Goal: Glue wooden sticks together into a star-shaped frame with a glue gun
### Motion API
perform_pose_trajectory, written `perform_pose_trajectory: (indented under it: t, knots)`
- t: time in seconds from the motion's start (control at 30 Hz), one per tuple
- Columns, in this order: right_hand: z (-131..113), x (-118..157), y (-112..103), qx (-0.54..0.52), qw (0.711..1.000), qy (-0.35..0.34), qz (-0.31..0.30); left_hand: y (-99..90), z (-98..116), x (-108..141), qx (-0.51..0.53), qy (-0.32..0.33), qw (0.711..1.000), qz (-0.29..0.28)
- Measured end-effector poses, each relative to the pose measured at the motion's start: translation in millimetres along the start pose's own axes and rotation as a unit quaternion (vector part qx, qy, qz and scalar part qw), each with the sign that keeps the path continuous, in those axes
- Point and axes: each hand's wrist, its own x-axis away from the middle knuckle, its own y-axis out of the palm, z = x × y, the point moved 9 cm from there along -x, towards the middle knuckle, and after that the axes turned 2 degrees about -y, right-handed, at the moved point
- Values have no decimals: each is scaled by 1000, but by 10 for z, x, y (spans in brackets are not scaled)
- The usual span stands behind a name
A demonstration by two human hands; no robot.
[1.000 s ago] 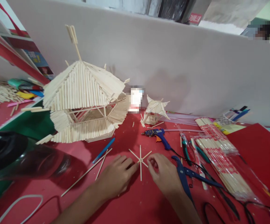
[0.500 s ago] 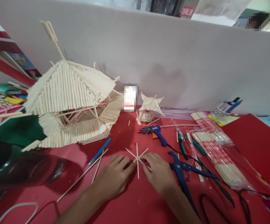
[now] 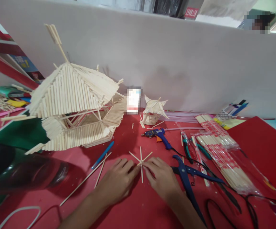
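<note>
A star-shaped frame of thin wooden sticks (image 3: 142, 174) lies on the red tabletop, its sticks meeting at a small hub. From the left, my left hand (image 3: 120, 174) pinches one of its sticks close to the hub. My right hand (image 3: 161, 176) is closed on the opposite side, fingertips at a stick beside the hub. Fingers partly cover the side sticks. Left of my left hand lie two loose sticks (image 3: 85, 179) and a blue pen (image 3: 103, 155). Just right of my right hand is a blue-handled cutter (image 3: 184, 173).
A large stick-built pavilion (image 3: 68, 92) stands at left behind a dark bottle (image 3: 25, 171). Farther back are a small pavilion (image 3: 154, 109) and a lit phone (image 3: 133, 101). A blue glue gun (image 3: 160, 135), green-handled pliers (image 3: 187, 149) and bagged sticks (image 3: 221, 159) lie at right.
The whole view has shifted very slightly. Both hands keep their hold at the star-shaped frame, with no clear movement of it on the table.
</note>
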Motion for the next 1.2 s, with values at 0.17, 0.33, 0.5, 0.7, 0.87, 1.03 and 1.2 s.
perform_pose_trajectory:
  t: [0.17, 0.33, 0.5, 0.7, 0.87, 1.03, 1.2]
  knots:
    - [0, 10, 21, 3, 1000, 1, -10, 0, 8, 3, -8, 2, 1000, 3]
    - [11, 9, 28, 0, 1000, 3, -7, -4, 7, 2, -1, 1, 1000, 7]
    - [7, 10, 30, -8, 1000, 3, -9, -7, 7, 3, 1, 1, 1000, 9]
    - [7, 21, 33, -3, 1000, 2, -10, -2, 8, 2, -4, 0, 1000, 8]
    - [0, 10, 25, 0, 1000, -3, -7, 2, 7, 4, -7, 0, 1000, 4]
    - [-1, 9, 27, -11, 1000, -2, -12, -3, 14, 2, -13, 1, 1000, -1]
    - [-3, 9, 29, -4, 1000, -4, -11, 9, 14, -4, -11, 2, 1000, -3]
